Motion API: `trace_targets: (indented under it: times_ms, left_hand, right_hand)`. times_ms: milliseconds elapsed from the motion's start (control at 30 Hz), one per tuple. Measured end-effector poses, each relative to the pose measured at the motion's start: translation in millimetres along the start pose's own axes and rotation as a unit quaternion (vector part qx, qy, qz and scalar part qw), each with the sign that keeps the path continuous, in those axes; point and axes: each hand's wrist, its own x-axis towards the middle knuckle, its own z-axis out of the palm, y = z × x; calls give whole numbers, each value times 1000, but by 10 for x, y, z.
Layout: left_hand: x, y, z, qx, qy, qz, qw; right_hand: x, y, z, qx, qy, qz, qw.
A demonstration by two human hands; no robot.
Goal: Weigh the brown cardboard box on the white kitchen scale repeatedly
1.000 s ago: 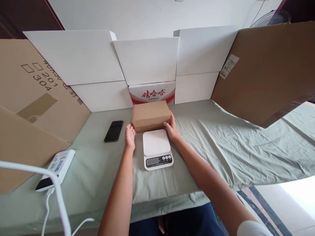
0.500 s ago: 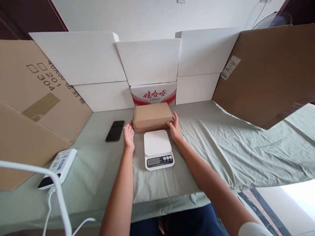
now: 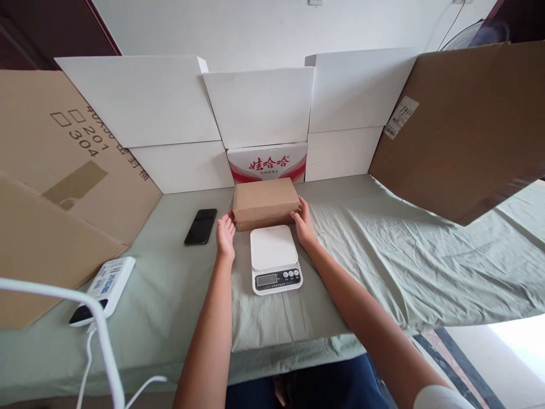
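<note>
hands: left hand (image 3: 225, 233), right hand (image 3: 304, 221) | flank cardboard box (image 3: 265, 203) | closed, contents unseen

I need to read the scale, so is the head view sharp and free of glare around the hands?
Head view: soft, even light, no glare on the scale; its display is too small to read. The left hand, right hand and brown box look sharp. Wide-angle bending curves the edges; bright floor at lower right.

Home room rigged as a makeshift packing station — desk (image 3: 383, 267) draped in a wrinkled green sheet (image 3: 426, 255). Flattened cardboard (image 3: 460, 125) and white boards (image 3: 255, 102) wall it in. Small kitchen scale (image 3: 275, 258), a fan (image 3: 464, 34) behind.
</note>
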Motion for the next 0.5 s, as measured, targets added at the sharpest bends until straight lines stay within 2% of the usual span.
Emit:
trace_targets:
  times_ms: [500]
  left_hand:
    - [-20,0,36,1,18,-13,1000]
  right_hand:
    - [-6,-20,-4,-20,-11,-18,1000]
